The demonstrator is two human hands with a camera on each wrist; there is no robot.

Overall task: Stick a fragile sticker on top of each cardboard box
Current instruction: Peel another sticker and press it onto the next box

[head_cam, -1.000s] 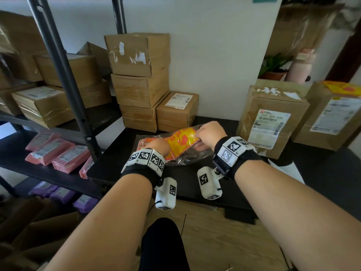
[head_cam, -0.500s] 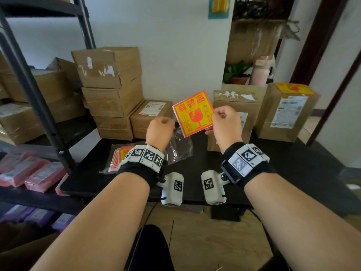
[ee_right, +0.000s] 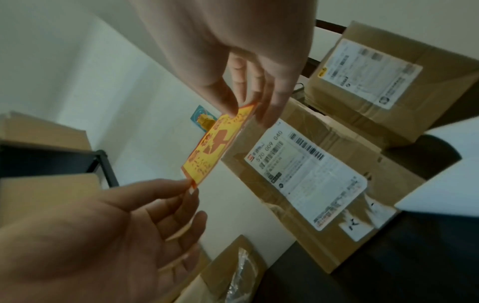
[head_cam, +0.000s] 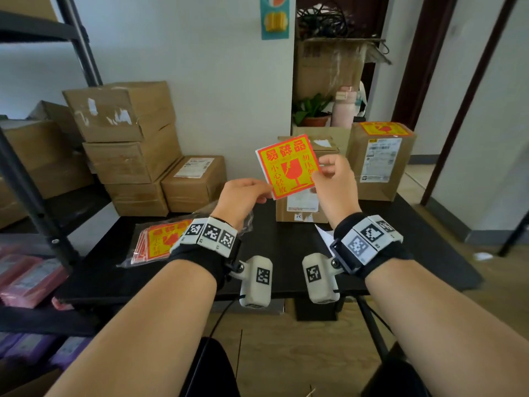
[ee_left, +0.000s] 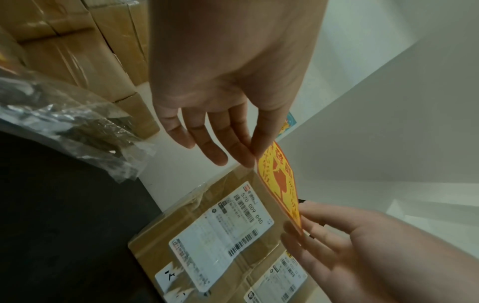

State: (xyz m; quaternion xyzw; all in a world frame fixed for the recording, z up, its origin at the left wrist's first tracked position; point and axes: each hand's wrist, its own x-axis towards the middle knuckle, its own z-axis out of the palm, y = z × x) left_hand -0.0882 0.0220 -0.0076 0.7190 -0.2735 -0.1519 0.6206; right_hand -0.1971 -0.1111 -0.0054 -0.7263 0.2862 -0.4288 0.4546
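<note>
Left hand (head_cam: 243, 196) and right hand (head_cam: 333, 181) each pinch an opposite edge of the fragile sticker (head_cam: 287, 166), held in the air over the labelled cardboard box (head_cam: 300, 209); thin, light, floppy, probably still on its backing, so grip corners only

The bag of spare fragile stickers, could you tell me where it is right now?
In the head view, the bag of stickers lies on the black table's left side, beside the left wrist.

Bright, even daylight fills the sharp head view, its edges bowed by the wide lens; both wrist views are dimmer, grainy, with soft blur at lower corners.
</note>
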